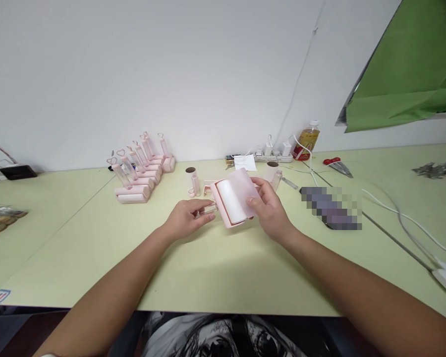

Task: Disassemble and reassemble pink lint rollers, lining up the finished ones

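Tabletop (226, 277), left hand (186, 218) pinching clear handle (207, 210), right hand (272, 210) clasping pink roller (232, 201) by right side

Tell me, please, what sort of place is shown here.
Probably a small workshop: matching pink rollers are lined up on the table, the right hand holds a similar roller, and the left hand holds a clear handle.

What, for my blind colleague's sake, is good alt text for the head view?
A person's right hand holds a pink roller, the left hand a clear tube beside it, above a pale green table. More pink rollers with raised clear handles sit at left.
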The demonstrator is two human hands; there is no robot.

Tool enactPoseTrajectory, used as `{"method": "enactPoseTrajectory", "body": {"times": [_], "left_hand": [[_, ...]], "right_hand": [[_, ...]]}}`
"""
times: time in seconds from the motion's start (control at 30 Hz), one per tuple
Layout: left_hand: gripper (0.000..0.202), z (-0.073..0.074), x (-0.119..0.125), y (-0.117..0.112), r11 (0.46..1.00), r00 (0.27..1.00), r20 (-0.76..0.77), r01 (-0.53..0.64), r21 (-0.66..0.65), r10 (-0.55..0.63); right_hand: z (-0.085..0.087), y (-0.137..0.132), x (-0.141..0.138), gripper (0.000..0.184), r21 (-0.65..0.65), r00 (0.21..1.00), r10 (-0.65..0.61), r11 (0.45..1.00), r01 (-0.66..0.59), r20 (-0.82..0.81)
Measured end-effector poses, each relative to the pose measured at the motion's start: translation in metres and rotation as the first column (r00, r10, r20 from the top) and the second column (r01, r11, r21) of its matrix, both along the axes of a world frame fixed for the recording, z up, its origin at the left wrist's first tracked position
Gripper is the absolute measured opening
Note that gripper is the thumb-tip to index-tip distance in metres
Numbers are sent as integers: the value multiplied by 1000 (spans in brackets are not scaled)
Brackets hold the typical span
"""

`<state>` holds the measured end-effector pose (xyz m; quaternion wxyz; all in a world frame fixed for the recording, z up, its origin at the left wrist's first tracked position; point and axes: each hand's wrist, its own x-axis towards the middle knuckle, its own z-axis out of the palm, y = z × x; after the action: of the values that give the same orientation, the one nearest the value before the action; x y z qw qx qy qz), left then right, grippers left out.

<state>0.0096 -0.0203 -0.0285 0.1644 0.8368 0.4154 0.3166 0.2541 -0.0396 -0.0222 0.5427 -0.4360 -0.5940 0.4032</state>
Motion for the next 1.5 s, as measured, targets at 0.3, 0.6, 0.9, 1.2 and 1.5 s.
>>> {"method": "enactPoseTrajectory", "body": {"times": [0.3, 0.6, 0.9, 1.2, 1.5], "left_hand": [[41, 1, 1, 1, 999, 999, -27, -38, -25, 37], [44, -3, 3, 1, 997, 997, -54, -58, -44, 55], [44, -3, 4, 1, 997, 996, -72, -61, -43, 58], [44, -3, 5, 0, 997, 997, -51, -53, -54, 51], [43, -4, 6, 0, 998, 999, -43, -32, -55, 30]], "right_hand": [[-4, 1, -1, 49, -15, 995, 9, 1000, -8, 95], [-12, 3, -1, 50, 1, 983, -14, 1000, 14, 183], [-12, 2, -3, 49, -37, 981, 18, 999, -11, 194], [-12, -1, -4, 52, -30, 990, 129, 991, -127, 65], [-9, -1, -3, 65, 39, 980, 162, 985, -167, 117]]}}
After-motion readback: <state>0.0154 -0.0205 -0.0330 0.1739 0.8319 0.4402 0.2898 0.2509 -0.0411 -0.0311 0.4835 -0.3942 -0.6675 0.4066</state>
